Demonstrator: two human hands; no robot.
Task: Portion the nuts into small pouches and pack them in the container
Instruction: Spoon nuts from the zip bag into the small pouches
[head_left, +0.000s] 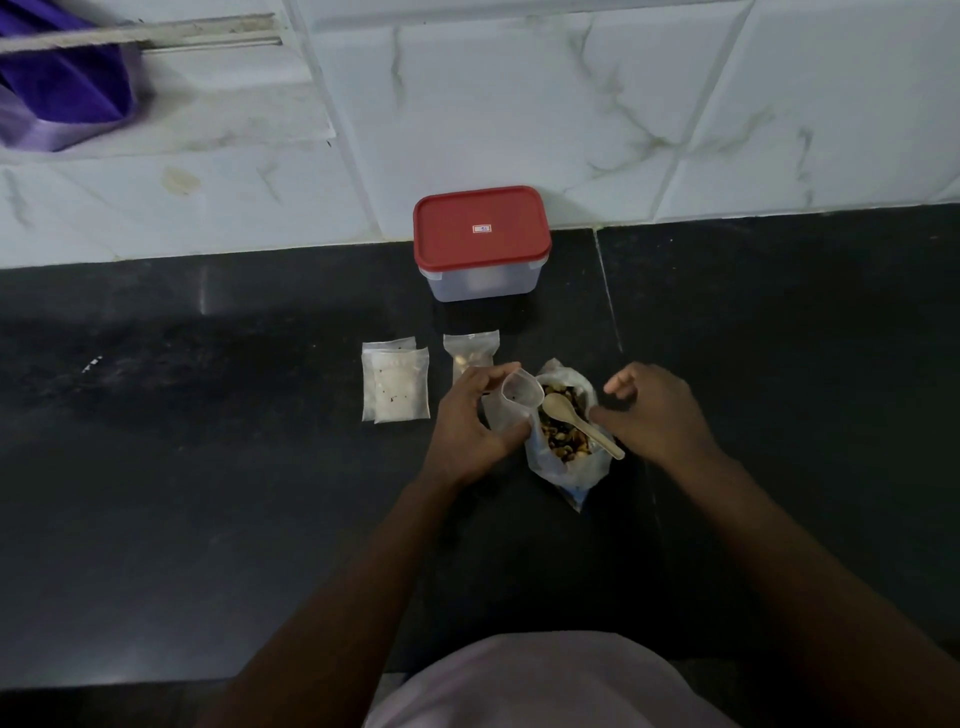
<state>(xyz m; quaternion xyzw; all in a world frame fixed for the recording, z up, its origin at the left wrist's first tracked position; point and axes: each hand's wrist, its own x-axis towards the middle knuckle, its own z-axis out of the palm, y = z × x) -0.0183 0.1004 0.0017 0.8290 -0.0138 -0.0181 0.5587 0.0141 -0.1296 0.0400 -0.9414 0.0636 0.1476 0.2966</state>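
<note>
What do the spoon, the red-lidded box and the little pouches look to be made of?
The spoon looks like wood or bamboo: pale tan, matte, no shine. The box seems to be plastic, with cloudy see-through walls; its lid is opaque red plastic, smooth, with a moulded rim. The pouches appear to be thin plastic film, milky and translucent where they lie stacked.

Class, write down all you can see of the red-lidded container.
The container is a rectangular box with rounded corners. Its body looks like frosted clear plastic; its red lid is shut on top, with a small label at its middle. It stands upright on the dark counter, close to the tiled wall. Nothing else touches it. Its contents cannot be made out.
</note>
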